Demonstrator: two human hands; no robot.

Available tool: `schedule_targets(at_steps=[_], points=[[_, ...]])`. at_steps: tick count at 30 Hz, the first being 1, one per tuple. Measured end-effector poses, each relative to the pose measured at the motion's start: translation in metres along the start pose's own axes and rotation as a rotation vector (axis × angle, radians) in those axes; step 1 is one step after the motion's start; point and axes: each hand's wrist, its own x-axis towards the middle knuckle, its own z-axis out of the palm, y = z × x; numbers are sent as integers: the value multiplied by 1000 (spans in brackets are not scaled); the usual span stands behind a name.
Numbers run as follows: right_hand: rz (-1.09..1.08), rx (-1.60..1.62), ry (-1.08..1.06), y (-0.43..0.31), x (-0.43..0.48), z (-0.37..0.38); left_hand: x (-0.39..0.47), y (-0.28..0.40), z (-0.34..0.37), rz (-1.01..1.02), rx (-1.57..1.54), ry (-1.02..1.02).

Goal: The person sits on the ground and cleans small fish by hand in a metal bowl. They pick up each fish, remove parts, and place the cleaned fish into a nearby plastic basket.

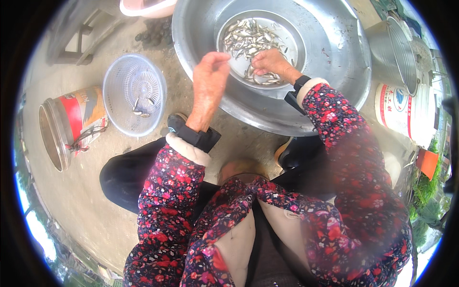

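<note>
Many small silvery fish (247, 36) lie in a round metal bowl (300, 48), which stands inside a very large metal basin (333, 71). My right hand (269, 62) reaches over the bowl, its fingertips closed together at the fish; whether a fish is between them I cannot tell. My left hand (211, 80) is raised over the basin's near left rim, thumb and fingers bent towards each other, and what is between them cannot be made out. At the left, a pale plastic colander (118, 104) with a few small fish (143, 106) in it stands on the ground.
A printed bucket (73, 118) with a red band lies left of the colander. A metal bucket (387, 53) and a white plastic bucket (396, 107) are at the right. A pink basin (148, 10) and a wooden stool or frame (84, 45) are at the upper left. My knees flank the near ground.
</note>
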Motion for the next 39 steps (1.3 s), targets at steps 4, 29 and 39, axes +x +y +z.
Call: schedule_targets(at_steps=[4, 29, 39], points=[[-91, 226, -92, -43, -45, -11, -4, -6, 23, 78, 237, -99], [-189, 252, 104, -65, -144, -1, -34, 29, 44, -163, -412, -348], [-185, 257, 91, -64, -139, -2, -27, 27, 44, -183, -390, -396]])
